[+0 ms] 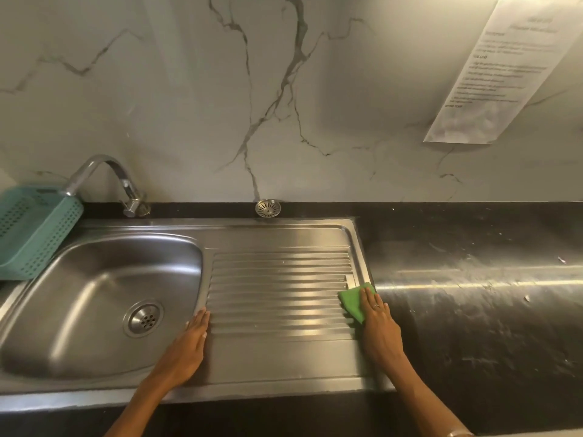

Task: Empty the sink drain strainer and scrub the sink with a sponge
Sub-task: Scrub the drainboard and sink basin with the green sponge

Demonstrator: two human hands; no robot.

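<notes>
Sponge (356,300) half hidden under flat right hand (377,326); notice (492,70) text blurred.

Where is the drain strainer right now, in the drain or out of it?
Out. The strainer leans against the wall on the black ledge behind the drainboard, while the basin's drain shows only its fixed grate.

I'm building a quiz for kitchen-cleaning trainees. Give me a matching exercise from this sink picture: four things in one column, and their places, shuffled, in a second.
Things:
1. strainer
2. sponge
3. basket
4. left hand

Places:
A. flat on the ridge between basin and drainboard
B. at the left edge, beside the basin
C. on the dark ledge against the wall, out of the drain
D. under the right hand, at the drainboard's right edge

Pairs: 1-C, 2-D, 3-B, 4-A
</notes>
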